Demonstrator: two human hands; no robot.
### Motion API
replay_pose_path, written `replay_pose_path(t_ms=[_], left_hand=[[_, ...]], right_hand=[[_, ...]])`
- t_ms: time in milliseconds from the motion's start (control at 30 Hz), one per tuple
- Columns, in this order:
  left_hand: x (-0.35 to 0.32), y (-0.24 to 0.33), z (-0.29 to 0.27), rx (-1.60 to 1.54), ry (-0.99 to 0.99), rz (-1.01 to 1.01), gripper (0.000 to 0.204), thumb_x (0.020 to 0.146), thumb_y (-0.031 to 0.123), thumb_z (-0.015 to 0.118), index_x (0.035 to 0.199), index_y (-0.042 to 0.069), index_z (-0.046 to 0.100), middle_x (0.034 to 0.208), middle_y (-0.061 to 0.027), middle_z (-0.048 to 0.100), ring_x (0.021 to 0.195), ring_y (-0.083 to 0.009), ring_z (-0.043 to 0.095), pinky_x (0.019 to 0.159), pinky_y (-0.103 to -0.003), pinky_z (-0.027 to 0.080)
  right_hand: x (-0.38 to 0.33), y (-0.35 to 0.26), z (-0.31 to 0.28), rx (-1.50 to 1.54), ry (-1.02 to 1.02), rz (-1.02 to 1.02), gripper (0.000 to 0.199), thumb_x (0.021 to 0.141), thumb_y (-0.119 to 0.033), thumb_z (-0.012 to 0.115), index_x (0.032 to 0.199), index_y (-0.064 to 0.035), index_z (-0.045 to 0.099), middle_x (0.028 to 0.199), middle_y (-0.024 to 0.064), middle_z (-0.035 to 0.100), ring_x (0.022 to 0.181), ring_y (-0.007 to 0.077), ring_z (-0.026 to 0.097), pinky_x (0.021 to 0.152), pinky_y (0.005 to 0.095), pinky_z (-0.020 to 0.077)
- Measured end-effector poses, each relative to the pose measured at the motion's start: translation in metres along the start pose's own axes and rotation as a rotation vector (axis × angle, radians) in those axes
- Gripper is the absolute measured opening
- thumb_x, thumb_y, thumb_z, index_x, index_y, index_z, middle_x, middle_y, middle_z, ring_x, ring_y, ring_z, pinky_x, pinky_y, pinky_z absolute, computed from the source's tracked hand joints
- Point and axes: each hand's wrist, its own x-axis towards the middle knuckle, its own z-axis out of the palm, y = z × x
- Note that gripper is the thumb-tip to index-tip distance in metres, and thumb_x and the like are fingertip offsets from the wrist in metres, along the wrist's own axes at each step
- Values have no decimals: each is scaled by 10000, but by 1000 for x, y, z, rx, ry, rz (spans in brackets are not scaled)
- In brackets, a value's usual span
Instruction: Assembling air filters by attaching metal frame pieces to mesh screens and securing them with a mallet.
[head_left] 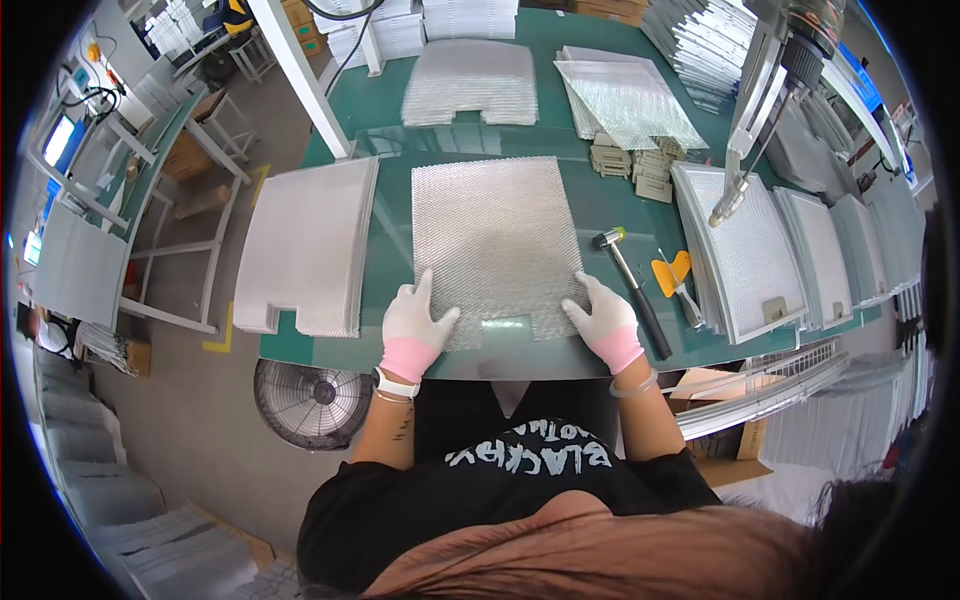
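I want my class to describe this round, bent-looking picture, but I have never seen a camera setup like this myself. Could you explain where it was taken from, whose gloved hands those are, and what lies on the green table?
The camera sits on a person's head and looks down, so the wide lens bends straight edges. The two forearms at the bottom are that person's own. The left hand and right hand, both in white and pink gloves, press flat on the near corners of a silvery mesh sheet on the green table. Neither hand grips anything. To the left lies a stack of mesh sheets; to the right, a mallet and framed mesh panels. A round fan stands on the floor below.
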Motion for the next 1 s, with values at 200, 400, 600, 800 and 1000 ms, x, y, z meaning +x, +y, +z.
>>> replay_pose_path(t_ms=[200,400,600,800,1000], left_hand=[[-2,10,-20,-5,-105,-203,736,750,378,740,1378,100,476,1193,-237,525,1099,-365,545,908,-425,476],[10,-10,-5,238,9,307,632,736,349,748,1310,165,555,1384,-198,442,1333,-420,328,1112,-548,241],[-42,-1,-27,176,-165,234,614,724,352,749,1277,148,575,1388,-168,443,1340,-403,322,1133,-578,165],[-85,1,-35,20,215,292,618,703,226,755,1249,42,533,1305,-175,483,1279,-413,384,1094,-582,239],[-141,-9,-17,-622,124,548,186,732,0,615,917,0,635,895,-121,652,882,-294,630,823,-374,479]], right_hand=[[49,8,-47,-24,-332,-84,446,871,-362,584,1225,-90,583,1036,222,663,964,363,635,859,421,501],[167,110,-57,-561,18,291,554,852,-105,496,1395,-110,384,1301,251,450,1071,405,593,906,438,496],[177,105,-51,-689,-23,272,626,931,-453,512,1409,-75,373,1252,210,517,1014,364,636,829,437,533],[164,114,-51,-876,-45,119,333,946,-329,532,1119,-45,547,1019,145,677,849,311,698,691,419,567],[145,123,-77,-615,-8,-17,169,881,-71,532,1033,-29,594,1013,184,653,951,364,627,836,445,505]])
